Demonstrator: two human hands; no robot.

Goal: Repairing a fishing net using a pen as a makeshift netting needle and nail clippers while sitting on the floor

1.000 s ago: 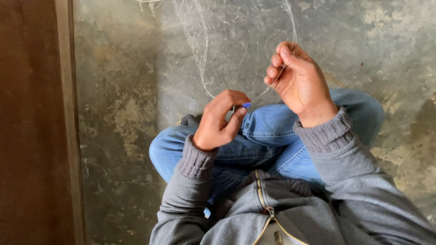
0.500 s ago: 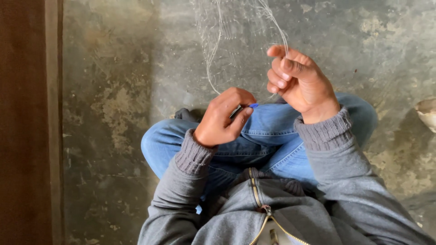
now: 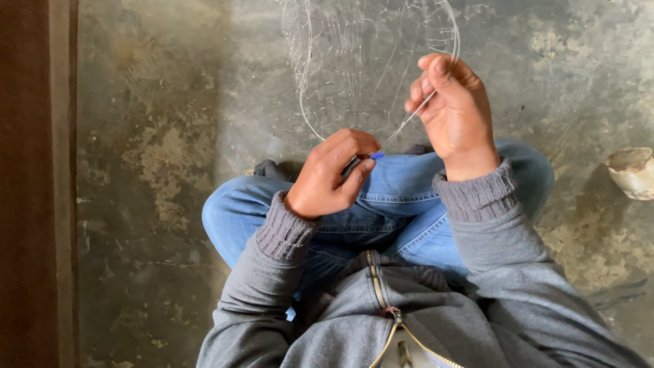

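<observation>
A person was seen from above, seated cross-legged in blue jeans (image 3: 402,197) and a grey zip jacket (image 3: 422,320) on a worn concrete floor (image 3: 157,136). Two hands were counted. The left hand (image 3: 330,174) was curled closed, its thumb and fingers pinched on one small blue-tipped tool (image 3: 375,156), held just above the knees. The right hand (image 3: 453,112) was raised higher and well apart from the left, its fingers bent and gripping a pale thin line (image 3: 409,123) that ran taut down toward the tool. The line belonged to one fine, nearly clear net (image 3: 354,61), which was spread across the floor ahead of the hands and cut off by the upper edge of the view. Open floor was seen to the left of the knees, bounded by one brown upright edge (image 3: 58,184) along the left side. At the right edge, one pale bowl-like object (image 3: 632,172) was partly cut off.
</observation>
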